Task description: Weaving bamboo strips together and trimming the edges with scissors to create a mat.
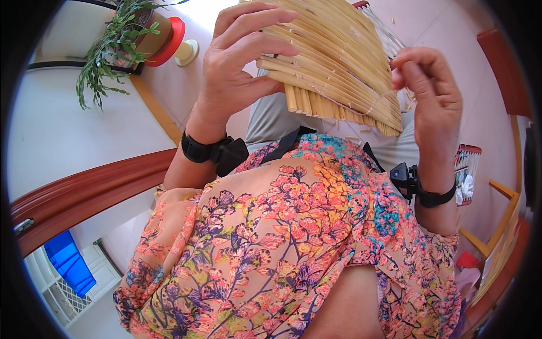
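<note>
Top centre of the frame, the left hand point(230, 63) clamps the yellow slatted mat point(339, 62) at its left edge; upper right, the right hand point(432, 85) curls close, its grip unclear.

Top left, a green plant point(116, 48) spills past its tan pot point(157, 34), with a red saucer point(172, 42) against the pot and a pale stand point(186, 52) next to that. Down we go: a white panel point(84, 121), then a red-brown beam point(96, 189) slanting to a metal latch point(23, 226)! Bottom left, a bright blue cloth point(70, 264) shows beside white lattice point(59, 296). Over right, dark red furniture point(502, 73), pinkish tiles point(446, 34), a crumpled white scrap point(466, 186), a yellow wooden frame point(504, 191), and, low down, something small and red point(467, 260)
</note>
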The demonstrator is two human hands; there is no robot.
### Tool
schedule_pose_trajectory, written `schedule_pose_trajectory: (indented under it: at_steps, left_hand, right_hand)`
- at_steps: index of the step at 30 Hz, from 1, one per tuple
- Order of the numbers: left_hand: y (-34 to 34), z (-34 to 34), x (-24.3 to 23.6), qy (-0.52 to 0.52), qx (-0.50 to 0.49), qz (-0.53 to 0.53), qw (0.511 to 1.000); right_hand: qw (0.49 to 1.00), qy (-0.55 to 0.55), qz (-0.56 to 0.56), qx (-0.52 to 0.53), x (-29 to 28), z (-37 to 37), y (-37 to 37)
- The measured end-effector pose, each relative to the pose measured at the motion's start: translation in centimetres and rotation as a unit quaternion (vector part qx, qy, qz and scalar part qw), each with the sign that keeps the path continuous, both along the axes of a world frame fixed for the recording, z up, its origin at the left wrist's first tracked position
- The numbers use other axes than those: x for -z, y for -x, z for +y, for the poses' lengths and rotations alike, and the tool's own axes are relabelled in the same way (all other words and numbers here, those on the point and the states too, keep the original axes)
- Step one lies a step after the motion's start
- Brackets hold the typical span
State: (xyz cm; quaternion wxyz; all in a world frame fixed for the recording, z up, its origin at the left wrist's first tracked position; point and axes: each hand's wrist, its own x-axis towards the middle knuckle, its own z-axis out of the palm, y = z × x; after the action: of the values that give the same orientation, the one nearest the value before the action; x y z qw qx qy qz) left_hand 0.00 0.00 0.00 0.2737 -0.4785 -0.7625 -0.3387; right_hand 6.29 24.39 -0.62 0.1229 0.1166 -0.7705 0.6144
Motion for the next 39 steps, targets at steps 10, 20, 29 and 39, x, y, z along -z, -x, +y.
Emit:
schedule_pose_trajectory:
  at_steps: [10, 20, 29, 39]
  left_hand:
    - [-0.6, -0.1, 0.5, 0.009, -0.017, -0.010, 1.000]
    - [-0.6, -0.1, 0.9, -0.003, -0.017, -0.024, 1.000]
    - [-0.7, -0.4, 1.2, -0.001, -0.031, -0.020, 0.999]
    - [-1.2, -0.9, 1.6, 0.001, -0.038, -0.035, 0.999]
  right_hand:
    - [0.845, 0.534, 0.006, -0.026, -1.5, 13.3, 0.5]
    - [0.901, 0.405, -0.128, 0.093, 1.8, 11.4, -1.7]
    - [0.973, 0.139, -0.165, 0.087, 3.8, 5.4, -0.5]
    - [0.986, -0.021, -0.035, -0.164, 3.3, -2.9, 0.8]
